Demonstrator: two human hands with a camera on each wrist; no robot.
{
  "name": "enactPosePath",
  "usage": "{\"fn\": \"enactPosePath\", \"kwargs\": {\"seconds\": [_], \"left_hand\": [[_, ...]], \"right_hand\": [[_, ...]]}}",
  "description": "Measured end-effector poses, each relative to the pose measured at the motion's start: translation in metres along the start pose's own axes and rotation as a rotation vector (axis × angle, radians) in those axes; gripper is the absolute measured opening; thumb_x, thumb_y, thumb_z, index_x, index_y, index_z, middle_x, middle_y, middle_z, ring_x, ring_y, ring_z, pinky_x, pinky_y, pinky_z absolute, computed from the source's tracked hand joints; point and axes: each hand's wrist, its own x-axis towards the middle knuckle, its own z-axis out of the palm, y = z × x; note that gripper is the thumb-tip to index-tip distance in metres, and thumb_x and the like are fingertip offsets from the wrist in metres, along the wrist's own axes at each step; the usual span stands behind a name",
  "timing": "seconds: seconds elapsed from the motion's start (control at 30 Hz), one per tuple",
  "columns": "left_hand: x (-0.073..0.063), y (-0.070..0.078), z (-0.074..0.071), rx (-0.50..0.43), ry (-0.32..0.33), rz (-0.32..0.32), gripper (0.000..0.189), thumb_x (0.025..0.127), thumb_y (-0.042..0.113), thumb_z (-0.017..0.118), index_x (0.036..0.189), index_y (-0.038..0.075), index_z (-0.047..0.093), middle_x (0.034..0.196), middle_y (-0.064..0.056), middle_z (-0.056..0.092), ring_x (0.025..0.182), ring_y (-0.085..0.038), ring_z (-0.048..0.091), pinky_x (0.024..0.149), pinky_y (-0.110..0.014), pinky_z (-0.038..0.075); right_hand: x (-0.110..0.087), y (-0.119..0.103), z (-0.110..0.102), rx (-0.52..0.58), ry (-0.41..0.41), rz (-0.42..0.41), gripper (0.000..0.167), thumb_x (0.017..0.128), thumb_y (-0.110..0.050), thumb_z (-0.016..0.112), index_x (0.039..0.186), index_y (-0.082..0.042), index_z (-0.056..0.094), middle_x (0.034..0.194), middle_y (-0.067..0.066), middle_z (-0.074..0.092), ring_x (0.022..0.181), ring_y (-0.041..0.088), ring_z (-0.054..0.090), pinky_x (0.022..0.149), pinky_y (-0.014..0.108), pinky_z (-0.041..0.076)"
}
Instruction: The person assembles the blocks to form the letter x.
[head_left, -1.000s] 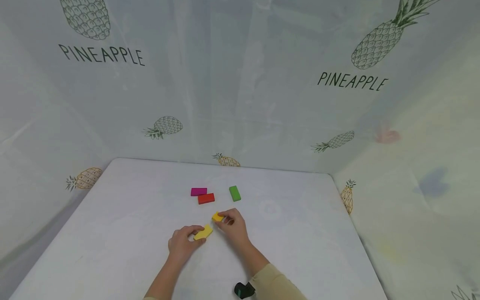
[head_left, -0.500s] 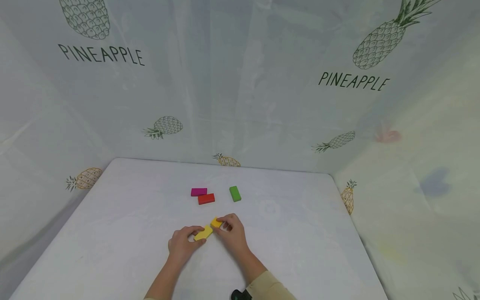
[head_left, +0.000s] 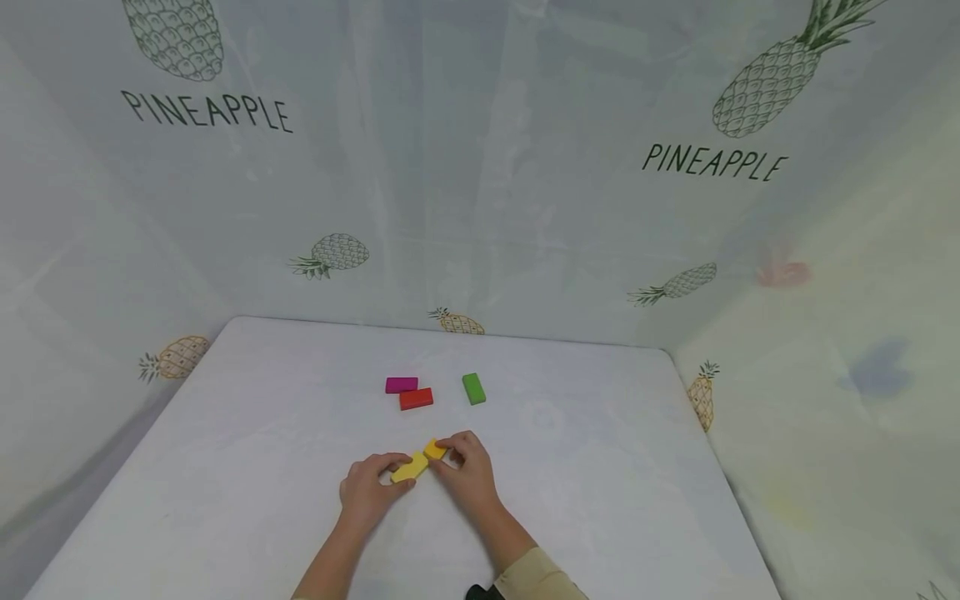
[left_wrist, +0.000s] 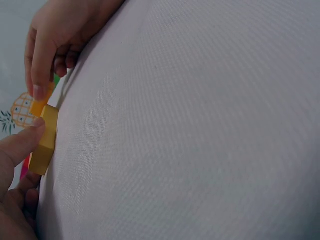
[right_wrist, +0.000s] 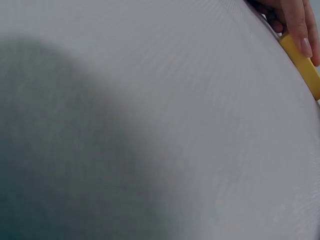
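Observation:
My left hand (head_left: 367, 492) pinches a pale yellow block (head_left: 410, 468) between thumb and fingers, low over the white table. From the other side, my right hand (head_left: 470, 475) grips a smaller-looking, deeper yellow block (head_left: 434, 449), partly covered by its fingertips. The two blocks meet end to end in the head view, in a slanting line. In the left wrist view the pale yellow block (left_wrist: 46, 141) has angled ends and sits right beside the orange-yellow block (left_wrist: 38, 106). Only the pale yellow block (right_wrist: 302, 65) and left hand (right_wrist: 295, 20) show in the right wrist view.
Beyond the hands lie a magenta block (head_left: 401, 385), a red block (head_left: 416, 398) touching or nearly touching it, and a green block (head_left: 474, 388) farther right. The white table (head_left: 600, 467) is ringed by a pineapple-print curtain (head_left: 465, 167). A dark object (head_left: 482, 592) sits at the right sleeve.
My right hand has brought the deeper yellow block down toward me, against the end of the pale yellow block. The left hand has stayed nearly still.

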Motion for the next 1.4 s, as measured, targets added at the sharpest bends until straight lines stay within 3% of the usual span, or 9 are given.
{"fn": "enactPosePath", "kwargs": {"seconds": [0.93,1.4], "left_hand": [[-0.0015,0.0006,-0.0004,-0.007,-0.002,-0.002,0.031,0.076,0.022,0.084,0.106,0.023,0.074,0.094,0.004,0.063,0.096,-0.025,0.049,0.078,-0.048,0.035],[-0.0026,0.0033,-0.0024,0.0,-0.009,-0.008,0.031,0.077,0.022,0.084,0.106,0.022,0.074,0.095,0.002,0.064,0.097,-0.026,0.049,0.078,-0.048,0.035]], "right_hand": [[0.0012,0.0052,0.0011,-0.139,-0.037,-0.081,0.022,0.083,-0.025,0.08,0.104,-0.02,0.074,0.093,-0.013,0.054,0.081,0.004,0.049,0.071,0.021,0.047],[0.0033,0.0016,-0.0016,-0.15,-0.087,-0.04,0.02,0.086,-0.026,0.076,0.106,-0.021,0.074,0.094,-0.013,0.054,0.081,0.005,0.049,0.073,0.022,0.046]]}}
